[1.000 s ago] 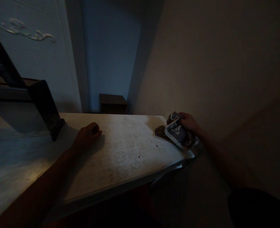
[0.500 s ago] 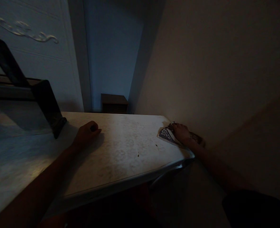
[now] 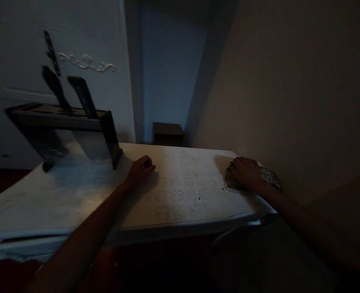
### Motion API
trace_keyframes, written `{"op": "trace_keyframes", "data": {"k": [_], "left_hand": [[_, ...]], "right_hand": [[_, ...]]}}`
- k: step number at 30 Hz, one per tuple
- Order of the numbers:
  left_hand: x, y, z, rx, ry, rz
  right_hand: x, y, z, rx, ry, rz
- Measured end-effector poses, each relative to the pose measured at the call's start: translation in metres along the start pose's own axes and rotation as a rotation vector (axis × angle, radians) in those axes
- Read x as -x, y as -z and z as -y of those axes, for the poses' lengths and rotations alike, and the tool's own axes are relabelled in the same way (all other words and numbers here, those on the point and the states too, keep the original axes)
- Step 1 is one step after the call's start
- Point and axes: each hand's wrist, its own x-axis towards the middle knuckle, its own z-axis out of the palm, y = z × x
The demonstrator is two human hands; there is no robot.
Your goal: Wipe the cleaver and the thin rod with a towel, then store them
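My right hand [image 3: 247,171] is on a dark, white-patterned cloth [image 3: 270,177] at the right end of the white table [image 3: 176,179], close to the wall. Cloth shows on both sides of the hand, bunched under the fingers. My left hand [image 3: 139,171] rests on the tabletop with its fingers curled into a loose fist, and nothing shows in it. Small dark crumbs [image 3: 199,198] lie on the table between the hands, nearer the cloth.
A black knife block [image 3: 106,126] with clear sides and several black-handled knives [image 3: 82,95] stands left of my left hand. Beyond the table are a low brown cabinet [image 3: 169,129] and a white door [image 3: 91,32]. A wall [image 3: 289,89] borders the right side.
My view has swung left, bringing the whole knife block into sight. The right hand and the cloth have shifted a little over the tabletop. The left hand keeps its curled pose.
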Motion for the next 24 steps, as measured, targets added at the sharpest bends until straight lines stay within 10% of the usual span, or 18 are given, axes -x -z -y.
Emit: {"op": "trace_keyframes", "data": {"k": [6, 16, 24], "left_hand": [[0.036, 0.043, -0.005, -0.019, 0.018, -0.116], [0.059, 0.158, 0.038, 0.001, 0.363, -1.13], [0.034, 0.202, 0.095, 0.121, 0.401, -1.105]], "right_hand": [[-0.015, 0.032, 0.047, -0.14, 0.201, -0.006], [-0.07, 0.064, 0.173, -0.902, 0.701, -0.075], [-0.114, 0.111, 0.307, -1.602, 0.663, 0.166]]}}
